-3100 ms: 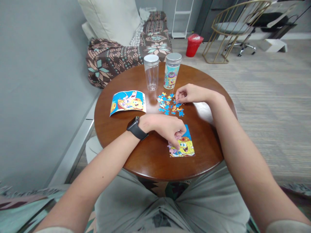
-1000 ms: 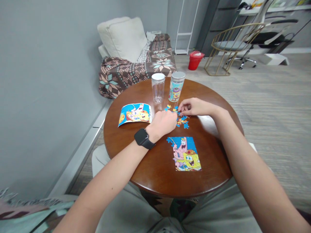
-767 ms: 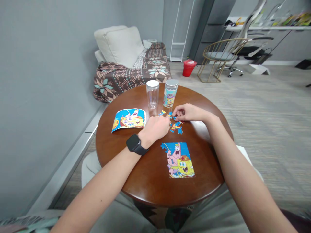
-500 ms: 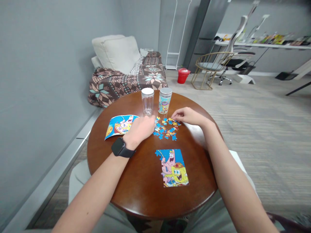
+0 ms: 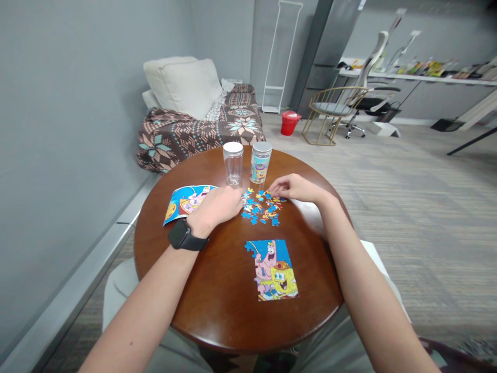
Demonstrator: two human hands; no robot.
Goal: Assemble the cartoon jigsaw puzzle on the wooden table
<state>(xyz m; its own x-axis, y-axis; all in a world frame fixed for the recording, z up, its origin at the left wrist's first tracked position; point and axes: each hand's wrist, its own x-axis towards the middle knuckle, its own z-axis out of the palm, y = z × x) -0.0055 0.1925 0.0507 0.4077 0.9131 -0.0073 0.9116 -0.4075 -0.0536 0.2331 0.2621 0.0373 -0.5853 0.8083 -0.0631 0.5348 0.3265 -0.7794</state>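
Note:
A pile of loose jigsaw pieces in blue, yellow and red lies on the round brown table. My left hand, with a black watch on its wrist, is closed at the pile's left edge; its fingertips are hidden from me. At the pile's upper right, my right hand has its fingers bent down and together on a puzzle piece. Closer to me lies a partly assembled cartoon puzzle, its left edge uneven. A curled picture sheet lies partly behind my left hand.
A clear jar with a white lid and a printed jar with a silver lid stand behind the pile. Something white lies under my right forearm. The table has a rounded edge; a covered sofa is beyond it.
The view has shifted slightly, moving the scene a little left. My left hand has drawn back slightly to the left. My right hand stays at the pile, and the assembled puzzle looks the same.

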